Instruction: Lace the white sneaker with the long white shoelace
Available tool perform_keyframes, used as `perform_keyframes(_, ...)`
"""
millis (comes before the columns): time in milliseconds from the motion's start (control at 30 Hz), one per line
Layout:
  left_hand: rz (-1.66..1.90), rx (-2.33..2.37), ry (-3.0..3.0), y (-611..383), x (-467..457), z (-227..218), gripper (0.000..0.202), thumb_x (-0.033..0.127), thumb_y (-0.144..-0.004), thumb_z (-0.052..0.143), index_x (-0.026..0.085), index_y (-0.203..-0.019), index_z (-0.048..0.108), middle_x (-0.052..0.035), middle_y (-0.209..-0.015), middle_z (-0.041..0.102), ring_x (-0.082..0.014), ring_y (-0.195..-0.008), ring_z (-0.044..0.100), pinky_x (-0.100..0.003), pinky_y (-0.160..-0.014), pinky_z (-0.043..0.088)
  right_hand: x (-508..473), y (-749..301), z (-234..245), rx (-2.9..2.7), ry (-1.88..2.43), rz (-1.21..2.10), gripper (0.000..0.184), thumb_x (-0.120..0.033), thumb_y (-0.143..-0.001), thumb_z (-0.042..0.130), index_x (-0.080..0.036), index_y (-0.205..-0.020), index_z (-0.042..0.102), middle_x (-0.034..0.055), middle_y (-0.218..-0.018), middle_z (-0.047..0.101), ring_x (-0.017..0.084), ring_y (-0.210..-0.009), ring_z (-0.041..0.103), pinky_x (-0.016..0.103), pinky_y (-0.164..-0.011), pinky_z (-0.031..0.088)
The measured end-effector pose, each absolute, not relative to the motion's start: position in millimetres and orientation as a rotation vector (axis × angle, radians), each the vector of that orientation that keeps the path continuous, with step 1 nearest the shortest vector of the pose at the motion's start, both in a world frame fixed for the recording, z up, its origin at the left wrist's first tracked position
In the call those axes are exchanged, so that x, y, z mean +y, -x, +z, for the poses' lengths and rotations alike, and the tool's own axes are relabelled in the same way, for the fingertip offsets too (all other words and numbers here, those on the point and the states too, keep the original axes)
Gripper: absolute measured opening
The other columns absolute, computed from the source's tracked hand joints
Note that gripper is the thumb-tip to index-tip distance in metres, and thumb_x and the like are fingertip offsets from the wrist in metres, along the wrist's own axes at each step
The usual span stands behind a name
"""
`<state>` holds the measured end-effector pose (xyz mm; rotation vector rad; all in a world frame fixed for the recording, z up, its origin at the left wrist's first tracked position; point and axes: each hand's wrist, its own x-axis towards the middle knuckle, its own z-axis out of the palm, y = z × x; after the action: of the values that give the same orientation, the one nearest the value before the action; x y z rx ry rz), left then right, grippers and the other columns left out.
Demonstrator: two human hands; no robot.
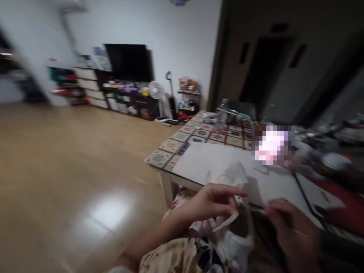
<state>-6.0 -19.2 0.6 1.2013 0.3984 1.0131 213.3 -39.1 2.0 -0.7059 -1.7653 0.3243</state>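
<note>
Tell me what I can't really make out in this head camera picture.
In the head view:
Pixelated patch: coarse blocks hide whatever lies beneath.
Right hand: blur hides whether it grips anything.
White item at the left hand: blurred and partly covered by that hand; its kind is unclear.
Blue thing: cut off by the top edge.

- Just beyond your left fingers (227, 190), you've got the tile-patterned table (160, 157)!
- Left of them, tan floor (71, 151) catches a bright patch of light (112, 212).
- Far past them, leftward, a black television (127, 62) stands before the white wall (182, 38).
</note>
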Motion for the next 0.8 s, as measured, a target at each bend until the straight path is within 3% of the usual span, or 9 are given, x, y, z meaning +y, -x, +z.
perform_keyframes(67, 1.029, 0.484, -1.169, -0.6, -18.6, 1.8, 0.047, 0.031, -0.064, 0.087, 0.023, -0.108, 0.074, 0.0037, -0.065, 0.059, -0.0062, -0.056, 0.051, -0.018, -0.057, 0.04, -29.6, -210.1, -3.1, -1.933, 0.644, 0.121, 0.009, -0.022, -0.093, 0.057, -0.025, -0.092, 0.066, 0.0018, -0.077, 0.071, 0.017, -0.066, 0.067, 0.028, -0.059, 0.054)
perform_keyframes(133, 1.059, 0.602, -1.222, -5.1, -20.0, 4.8, 0.034, 0.03, -0.064, 0.087, 0.02, -0.095, 0.077, 0.0028, -0.066, 0.061, -0.0072, -0.059, 0.052, -0.018, -0.059, 0.041, -23.9, -202.6, -2.2, -2.108, 0.557, -0.004, 0.017, -0.018, -0.095, 0.049, -0.024, -0.104, 0.063, 0.0045, -0.085, 0.073, 0.018, -0.073, 0.069, 0.029, -0.064, 0.055)
perform_keyframes(200, 1.082, 0.694, -1.318, -5.9, -22.2, 9.8, 0.021, 0.031, -0.067, 0.085, 0.015, -0.077, 0.075, -0.0003, -0.069, 0.063, -0.0104, -0.065, 0.055, -0.02, -0.063, 0.044, -23.5, -195.1, 1.8, -2.137, 0.541, 0.001, 0.018, -0.018, -0.096, 0.047, -0.023, -0.107, 0.06, 0.0052, -0.088, 0.073, 0.017, -0.075, 0.069, 0.027, -0.065, 0.054)
perform_keyframes(300, 1.173, 0.729, -1.464, -3.3, -23.1, 15.3, 0.026, 0.035, -0.07, 0.082, 0.013, -0.067, 0.069, -0.0014, -0.065, 0.062, -0.0122, -0.063, 0.055, -0.022, -0.062, 0.044, -27.2, -188.7, 6.7, -2.096, 0.53, 0.08, 0.011, -0.023, -0.093, 0.053, -0.021, -0.103, 0.058, 0.0054, -0.087, 0.072, 0.017, -0.075, 0.068, 0.027, -0.068, 0.054)
perform_keyframes(400, 1.261, 0.683, -1.633, -1.3, -22.0, 14.9, 0.024, 0.034, -0.075, 0.078, 0.014, -0.068, 0.069, -0.0037, -0.069, 0.064, -0.0144, -0.068, 0.058, -0.024, -0.067, 0.046, -29.2, -187.2, 6.2, -2.04, 0.543, 0.17, 0.007, -0.021, -0.094, 0.052, -0.022, -0.096, 0.059, 0.004, -0.083, 0.07, 0.016, -0.074, 0.067, 0.028, -0.069, 0.053)
perform_keyframes(567, 1.168, 0.587, -1.706, -1.2, -25.4, 14.1, 0.019, 0.031, -0.083, 0.072, 0.014, -0.075, 0.07, -0.0056, -0.073, 0.068, -0.0137, -0.069, 0.062, -0.023, -0.065, 0.048, -30.3, -186.0, 1.0, -1.808, 0.749, 0.417, 0.019, -0.025, -0.093, 0.055, -0.022, -0.074, 0.055, -0.0009, -0.065, 0.062, 0.013, -0.058, 0.059, 0.024, -0.054, 0.047)
perform_keyframes(700, 1.288, 0.606, -1.749, -2.4, -25.5, 15.7, 0.021, 0.034, -0.082, 0.072, 0.014, -0.075, 0.072, -0.007, -0.072, 0.07, -0.0152, -0.067, 0.063, -0.025, -0.065, 0.051, -31.6, -186.6, 4.8, -1.841, 0.733, 0.49, 0.005, -0.025, -0.091, 0.057, -0.022, -0.092, 0.061, 0.0006, -0.077, 0.067, 0.014, -0.067, 0.062, 0.025, -0.061, 0.05)
perform_keyframes(800, 1.436, 0.621, -1.85, -1.5, -23.0, 15.0, 0.019, 0.034, -0.083, 0.071, 0.016, -0.081, 0.075, -0.0079, -0.071, 0.071, -0.0166, -0.067, 0.063, -0.027, -0.066, 0.051, -31.6, -187.3, 11.6, -1.971, 0.65, 0.429, 0.014, -0.018, -0.09, 0.055, -0.023, -0.102, 0.062, 0.0035, -0.089, 0.067, 0.017, -0.082, 0.064, 0.029, -0.073, 0.052)
